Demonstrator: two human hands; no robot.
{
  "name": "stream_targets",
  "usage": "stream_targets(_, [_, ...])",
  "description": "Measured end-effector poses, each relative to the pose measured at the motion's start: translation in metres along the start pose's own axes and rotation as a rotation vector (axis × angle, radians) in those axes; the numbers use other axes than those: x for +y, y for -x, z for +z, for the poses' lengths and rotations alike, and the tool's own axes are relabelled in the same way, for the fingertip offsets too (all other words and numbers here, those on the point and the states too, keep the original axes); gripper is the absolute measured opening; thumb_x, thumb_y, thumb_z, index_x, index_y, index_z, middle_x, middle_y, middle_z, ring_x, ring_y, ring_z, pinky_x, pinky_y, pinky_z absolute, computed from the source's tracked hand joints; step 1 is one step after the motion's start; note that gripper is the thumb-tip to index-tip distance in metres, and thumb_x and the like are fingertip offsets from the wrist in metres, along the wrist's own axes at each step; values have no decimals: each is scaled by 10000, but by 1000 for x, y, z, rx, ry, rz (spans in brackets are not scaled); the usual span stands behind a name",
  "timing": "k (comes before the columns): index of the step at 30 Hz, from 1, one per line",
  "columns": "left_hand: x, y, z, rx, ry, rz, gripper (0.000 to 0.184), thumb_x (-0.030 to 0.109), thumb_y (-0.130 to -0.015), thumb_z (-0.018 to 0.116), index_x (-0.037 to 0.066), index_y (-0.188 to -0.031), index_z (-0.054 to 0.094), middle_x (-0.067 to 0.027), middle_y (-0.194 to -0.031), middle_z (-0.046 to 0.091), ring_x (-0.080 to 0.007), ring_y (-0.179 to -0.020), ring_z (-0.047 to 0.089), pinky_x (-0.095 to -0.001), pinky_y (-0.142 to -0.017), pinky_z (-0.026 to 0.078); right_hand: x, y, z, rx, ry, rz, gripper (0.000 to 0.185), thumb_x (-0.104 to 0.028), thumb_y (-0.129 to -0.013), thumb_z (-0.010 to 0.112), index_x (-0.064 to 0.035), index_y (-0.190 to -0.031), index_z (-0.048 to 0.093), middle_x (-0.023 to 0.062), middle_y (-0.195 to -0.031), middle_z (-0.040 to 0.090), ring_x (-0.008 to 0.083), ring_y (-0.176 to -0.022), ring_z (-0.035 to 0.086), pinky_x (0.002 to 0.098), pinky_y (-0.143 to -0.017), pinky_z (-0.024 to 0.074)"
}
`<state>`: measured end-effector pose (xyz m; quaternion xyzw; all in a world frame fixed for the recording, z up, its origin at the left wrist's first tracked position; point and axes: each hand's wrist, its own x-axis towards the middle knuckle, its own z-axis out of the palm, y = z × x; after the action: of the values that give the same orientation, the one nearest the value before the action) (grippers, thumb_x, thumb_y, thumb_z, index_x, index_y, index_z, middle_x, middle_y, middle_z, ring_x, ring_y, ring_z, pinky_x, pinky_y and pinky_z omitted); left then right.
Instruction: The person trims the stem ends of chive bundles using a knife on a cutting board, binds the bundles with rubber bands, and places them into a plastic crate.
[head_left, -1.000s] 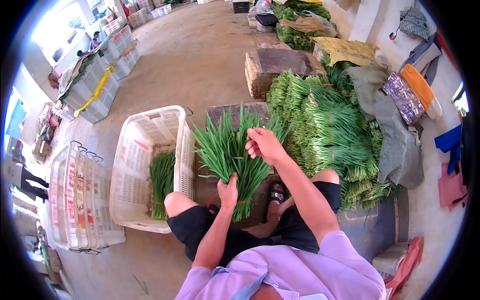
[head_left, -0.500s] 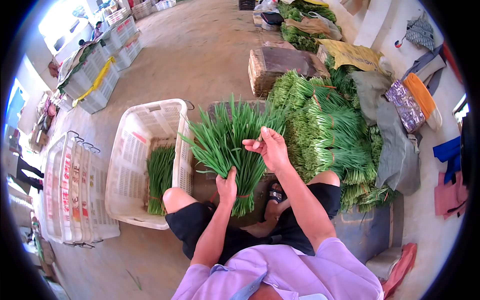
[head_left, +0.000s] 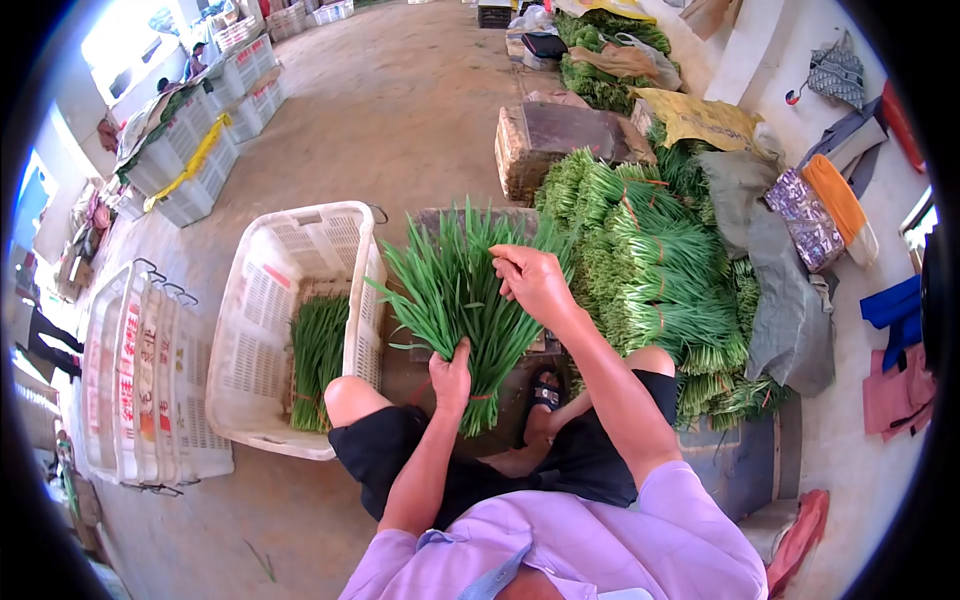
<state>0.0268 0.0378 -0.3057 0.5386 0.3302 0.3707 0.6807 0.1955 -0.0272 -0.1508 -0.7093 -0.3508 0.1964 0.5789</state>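
Observation:
My left hand (head_left: 451, 378) is wrapped round a bunch of garlic chives (head_left: 452, 282), its long green leaves fanning out away from me. A red band circles the stem end of the bunch, near my lap. Over the right side of the leaves is my right hand (head_left: 534, 284), closed with thumb and fingers pinched together. Whatever lies between those fingertips is too small to make out. To my left stands a white plastic crate (head_left: 345, 222), tilted in view, with another banded bunch of chives (head_left: 320, 350) lying inside it.
Many banded chives (head_left: 655, 270) are piled on my right, partly under grey sheeting (head_left: 785, 300). Ahead is a brown-topped box (head_left: 570, 135). Nested white crates (head_left: 150, 380) stand far left, and more stacked crates (head_left: 190, 160) beyond. A sandalled foot (head_left: 543, 405) is below the bunch.
My right hand has turned palm-down and shifted slightly left over the leaf tips, its fingers curled in. My left hand keeps hold of the bunch in nearly the same place.

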Motion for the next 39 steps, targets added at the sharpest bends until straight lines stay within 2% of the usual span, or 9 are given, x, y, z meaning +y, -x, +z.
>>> stream_targets(12, [-3,0,-2,-39,-45,27,190,151,-953,669,-21,-1030,695,5,-900,685,-100,-805,585,-289,-751,470,3,-1,-4,-99,266,-55,197,-107,-987,602,67,-1069,644,168,-855,702,205,-605,685,332,-568,560])
stream_targets(18, [-20,-10,-8,-18,39,-29,206,158,-945,670,-28,-1031,697,-9,-938,693,-113,-828,589,-298,-767,472,-11,0,-31,108,-962,14,116,-98,-1014,592,-43,-914,610,28,-719,613,120,-561,581,268,-524,516])
stream_targets(24, [-5,-28,-12,70,446,-275,336,140,-951,611,-16,-1249,604,-110,-1196,675,-262,-1056,673,-429,-935,544,34,57,-48,-1086,-151,239,397,-222,-887,781,8,-1191,671,141,-1036,734,170,-905,714,303,-787,578])
stream_targets(26, [-13,-38,-21,-51,679,-411,361,141,-961,582,-16,-1287,576,-111,-1216,669,-267,-1074,671,-418,-933,550,62,54,-51,-964,519,245,595,-379,-862,789,1,-1291,627,151,-1120,719,212,-1001,696,344,-887,554])
stream_targets(28, [-12,-40,-21,-111,703,-479,397,233,-1003,502,-9,-1313,559,-136,-1254,656,-299,-1116,660,-448,-971,544,91,58,-36,-643,601,351,609,-403,-924,720,-4,-1359,574,139,-1216,684,205,-1077,666,339,-905,542])
stream_targets(29, [-3,-37,-17,-142,742,-541,436,284,-1017,453,-2,-1334,545,-139,-1274,648,-305,-1128,655,-462,-975,540,102,62,-25,-635,595,348,609,-403,-924,720,-4,-1359,574,139,-1216,684,205,-1077,666,339,-905,542])
stream_targets(31, [19,-28,-6,-148,761,-612,519,419,-1052,353,44,-1359,538,-151,-1299,635,-316,-1170,631,-493,-1033,495,115,72,3,-424,-498,443,619,-384,-966,673,20,-1407,513,131,-1265,649,195,-1135,625,338,-934,523])
stream_targets(36, [19,-18,-3,-218,772,-375,653,599,-1016,426,85,-1412,505,-119,-1351,602,-284,-1200,595,-448,-1060,468,144,70,49,-175,-378,344,609,-348,-901,721,39,-1344,565,147,-1151,692,217,-1013,667,330,-924,518])
stream_targets(39, [7,-18,-13,-221,637,-188,579,371,-972,663,53,-1415,467,-71,-1377,562,-234,-1240,546,-421,-1088,430,129,70,50,-88,-171,345,624,-291,-854,732,52,-1345,557,173,-1128,700,216,-990,679,328,-888,531])
